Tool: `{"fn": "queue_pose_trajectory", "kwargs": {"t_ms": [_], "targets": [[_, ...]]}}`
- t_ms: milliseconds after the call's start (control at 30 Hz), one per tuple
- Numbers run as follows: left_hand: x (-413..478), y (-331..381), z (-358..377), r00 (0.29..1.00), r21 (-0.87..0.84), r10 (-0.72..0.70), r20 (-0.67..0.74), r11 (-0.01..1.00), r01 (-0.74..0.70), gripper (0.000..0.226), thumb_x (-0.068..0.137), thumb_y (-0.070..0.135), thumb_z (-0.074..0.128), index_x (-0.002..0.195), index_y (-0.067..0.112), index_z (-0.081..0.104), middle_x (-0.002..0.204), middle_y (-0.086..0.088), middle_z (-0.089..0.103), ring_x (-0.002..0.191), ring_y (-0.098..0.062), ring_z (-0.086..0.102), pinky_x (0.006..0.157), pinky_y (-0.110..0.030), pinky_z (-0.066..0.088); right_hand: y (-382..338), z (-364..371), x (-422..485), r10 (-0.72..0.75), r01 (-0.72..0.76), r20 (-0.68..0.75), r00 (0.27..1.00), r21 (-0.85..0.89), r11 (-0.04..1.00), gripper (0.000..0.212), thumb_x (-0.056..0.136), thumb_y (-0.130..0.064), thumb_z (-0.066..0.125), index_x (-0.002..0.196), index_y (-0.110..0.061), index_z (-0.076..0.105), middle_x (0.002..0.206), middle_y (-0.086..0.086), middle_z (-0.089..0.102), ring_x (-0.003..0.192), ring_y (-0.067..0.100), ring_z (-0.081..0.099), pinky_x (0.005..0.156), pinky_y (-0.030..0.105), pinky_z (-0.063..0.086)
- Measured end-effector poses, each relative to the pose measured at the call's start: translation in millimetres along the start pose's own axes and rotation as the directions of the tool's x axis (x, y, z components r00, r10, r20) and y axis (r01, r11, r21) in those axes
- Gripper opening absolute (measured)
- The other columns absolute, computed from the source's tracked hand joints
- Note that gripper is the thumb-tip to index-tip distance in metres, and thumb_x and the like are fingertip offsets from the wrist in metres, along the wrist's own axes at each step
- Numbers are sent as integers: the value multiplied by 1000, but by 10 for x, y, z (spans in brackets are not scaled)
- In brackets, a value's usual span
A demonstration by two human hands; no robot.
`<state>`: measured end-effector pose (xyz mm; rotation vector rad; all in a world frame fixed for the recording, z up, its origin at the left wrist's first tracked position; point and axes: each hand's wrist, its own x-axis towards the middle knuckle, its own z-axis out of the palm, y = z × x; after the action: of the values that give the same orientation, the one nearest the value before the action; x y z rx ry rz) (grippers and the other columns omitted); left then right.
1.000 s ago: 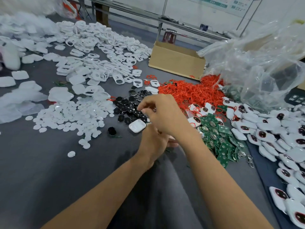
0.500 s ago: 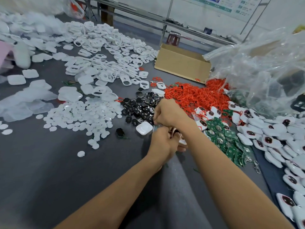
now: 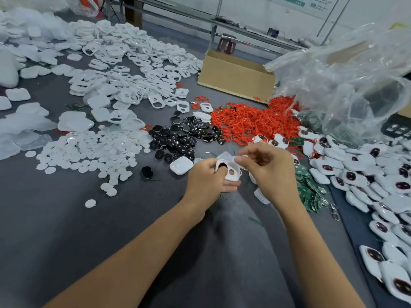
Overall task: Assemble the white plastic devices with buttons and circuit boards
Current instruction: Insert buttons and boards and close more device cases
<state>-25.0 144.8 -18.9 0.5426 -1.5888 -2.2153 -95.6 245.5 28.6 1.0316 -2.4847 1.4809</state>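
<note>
Left hand (image 3: 208, 182) grips a white shell (image 3: 230, 175) just above the table (image 3: 66, 230), thumb on top. What looks like a black button (image 3: 222, 166) now sits in one hole, the other hole is bare. Right hand (image 3: 270, 172), over the button pile (image 3: 184, 136) a second ago, now pinches the shell's far edge. Button step looks done. Board from the green pile (image 3: 311, 190) likely next. Finished devices (image 3: 367, 174) lie right.

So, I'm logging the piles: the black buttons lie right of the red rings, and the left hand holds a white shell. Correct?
No. The head view shows the black buttons left of the red rings, not right. The left hand does hold a white shell.
</note>
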Motion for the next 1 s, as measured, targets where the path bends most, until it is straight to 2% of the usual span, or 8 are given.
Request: {"fn": "queue_pose_trajectory", "kwargs": {"t_ms": [200,300,400,500,633,767,933,1000], "targets": [[-6,14,13,1000,-3,19,-22,1000,-19,17,97,-2,43,99,-3,61,91,-23,70,66,-21,72,60,-27,60,138,-13,-77,108,-116,46,993,252,961,20,81,11,65,86,-8,70,63,3,68,51,7,63,55,16,50],[-2,10,21,999,-4,23,-31,1000,-24,16,97,-2,44,97,-2,60,92,-24,69,69,-22,72,61,-28,60,145,22,-94,75,-74,-3,997,167,983,22,79,7,68,80,-15,67,68,5,70,61,10,66,63,25,53],[7,5,27,999,5,28,-41,1000,-27,16,97,-2,46,99,-3,62,96,-25,69,79,-31,72,64,-30,61,160,75,-100,52,-50,-37,998,58,997,22,74,0,73,72,-22,69,79,-5,70,73,11,60,70,28,45],[-10,3,23,999,-24,38,-22,999,-38,17,98,1,47,104,-4,62,95,-22,71,79,-28,72,66,-29,60,187,116,-106,139,-130,-51,989,140,982,18,71,-2,76,71,-19,71,91,-11,68,85,7,61,77,22,42],[-9,3,11,998,-31,50,-26,998,-51,17,98,1,48,104,0,63,95,-18,71,81,-29,71,67,-29,60,206,209,-106,271,-245,-52,961,291,925,17,71,2,75,72,-15,74,95,-3,70,76,-1,63,76,16,47],[-15,6,13,998,-6,51,-30,999,-52,18,98,1,48,106,-3,63,95,-18,70,82,-29,70,68,-29,61,229,251,-114,295,-255,-90,951,309,916,18,71,2,76,69,-16,74,88,-5,72,72,10,65,76,28,53],[-12,-9,6,999,30,49,-7,998,-49,19,97,-1,48,109,-5,63,98,-22,70,84,-29,71,70,-31,61,243,244,-106,266,-236,-88,960,257,937,24,68,5,77,64,-18,70,85,-4,71,67,3,64,69,18,51],[-16,-22,8,999,51,55,0,997,-55,19,97,-1,48,107,-5,63,95,-20,70,80,-26,71,71,-33,61,253,241,-106,286,-261,-84,955,229,938,25,68,3,77,63,-20,68,74,0,71,60,8,61,64,24,51]]}}
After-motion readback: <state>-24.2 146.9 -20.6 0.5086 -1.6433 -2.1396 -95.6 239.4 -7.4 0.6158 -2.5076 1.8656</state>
